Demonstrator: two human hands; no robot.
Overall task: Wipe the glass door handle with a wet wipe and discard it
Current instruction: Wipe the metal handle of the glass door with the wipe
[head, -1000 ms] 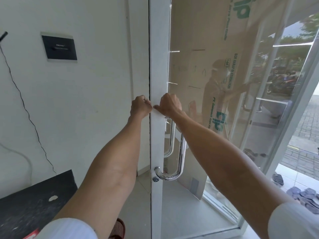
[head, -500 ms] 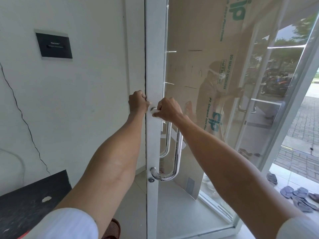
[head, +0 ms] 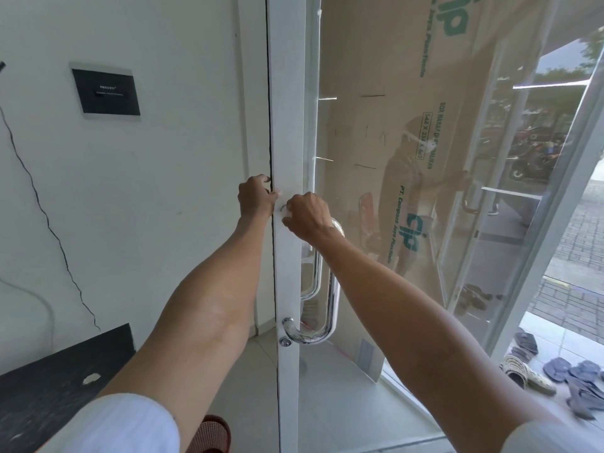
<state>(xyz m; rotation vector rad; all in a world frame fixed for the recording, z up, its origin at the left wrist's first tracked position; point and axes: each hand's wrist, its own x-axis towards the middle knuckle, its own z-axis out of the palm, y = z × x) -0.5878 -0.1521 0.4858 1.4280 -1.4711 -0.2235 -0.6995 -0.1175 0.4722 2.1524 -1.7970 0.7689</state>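
While both your forearms reach straight ahead out of white sleeves, your two hands meet at the white door stile (head: pixel 287 125), level with the top of the chrome door handle (head: pixel 331 289). Your left hand (head: pixel 256 199) sits at the stile's left edge, over the dark gap between door and wall, fingers curled in and the thumb tip touching the stile face; whether it pinches anything I cannot tell. Your right hand (head: pixel 307 217) bends down at the wrist, its fingers curled over the handle's upper mount and gripping the wet wipe (head: pixel 284 210), which shows only as a small pale fold under the fingertips against the stile. The handle's upper bend peeks out just behind your right wrist. Below the hand the bar runs down in plain view to its lower bend, which meets the stile just above the round lock cylinder (head: pixel 286 342). Right of the handle is the glass pane (head: pixel 359 142), with a printed cardboard box (head: pixel 408 60) standing behind it. Left of your left hand the white wall (head: pixel 163 191) carries a black plaque (head: pixel 106 91) and a thin black cable (head: pixel 42 207), both well apart from the hand. A dark slab (head: pixel 49 387) lies beside your left forearm, and a reddish-brown slipper (head: pixel 209 433) shows on the floor between your arms
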